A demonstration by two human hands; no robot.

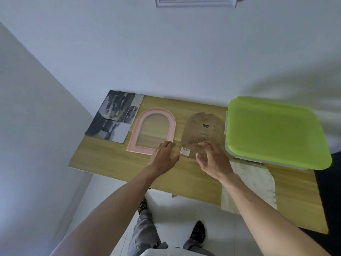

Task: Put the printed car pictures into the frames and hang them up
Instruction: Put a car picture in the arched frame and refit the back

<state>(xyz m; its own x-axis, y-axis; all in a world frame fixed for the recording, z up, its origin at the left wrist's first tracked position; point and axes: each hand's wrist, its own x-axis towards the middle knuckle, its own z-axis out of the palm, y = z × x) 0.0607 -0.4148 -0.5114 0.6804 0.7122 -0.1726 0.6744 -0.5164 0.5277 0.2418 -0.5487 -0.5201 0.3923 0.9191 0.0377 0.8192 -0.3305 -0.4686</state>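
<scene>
Where white walls meet in a corner: wooden worktop (114, 163). At its right end, lidded box with bright green lid (275, 132). At far left, printed car pictures (114, 119) lying flat, overlapped. Beside them, arched pink frame (153, 130), flat, without its backing. Just right, brown arched backing board (201, 132), flat. Left hand (163, 156) at frame's lower right corner, grip relaxed, fingers apart. Right hand (212, 157) over board's lower edge, fingers spread, clamped on nothing.
</scene>
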